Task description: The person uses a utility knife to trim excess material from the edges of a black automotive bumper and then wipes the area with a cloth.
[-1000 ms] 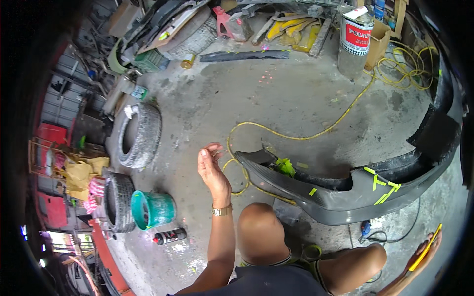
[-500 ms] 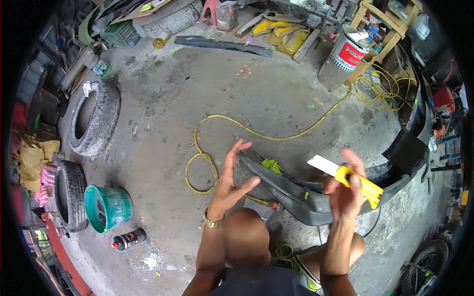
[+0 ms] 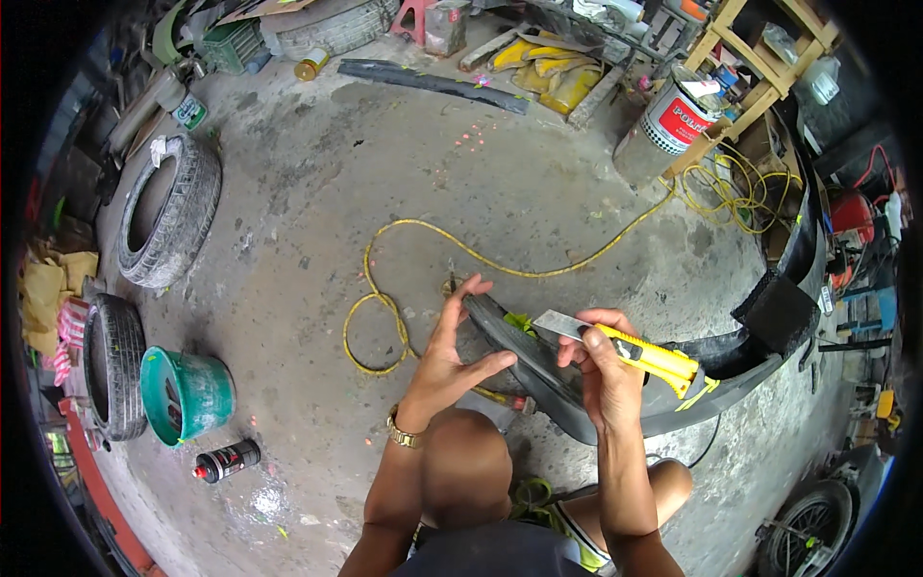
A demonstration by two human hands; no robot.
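Observation:
My right hand (image 3: 606,370) is closed around a yellow snap-off utility knife (image 3: 659,360), its blade bare and pointing left over the bumper. A long, curved dark grey car bumper (image 3: 615,426) lies in front of me and sweeps away to the right. My left hand (image 3: 444,358) grips its near left end, fingertips over the tip and thumb along the lower edge. A bright green scrap (image 3: 519,323) sits on the inner side of the bumper, close to the blade tip. The knife blade appears just above the bumper; contact cannot be made out.
A yellow hose (image 3: 500,264) loops over the concrete floor beyond my hands. At left are tyres (image 3: 183,216), a green bucket (image 3: 219,392) and a black spray can (image 3: 228,462). A large tin (image 3: 663,125) stands far right, beside a wooden frame (image 3: 760,58).
My right hand has moved left, bringing the knife's blade closer to the bumper end and the green scrap. The left hand keeps its place on the bumper. The whole view has shifted slightly.

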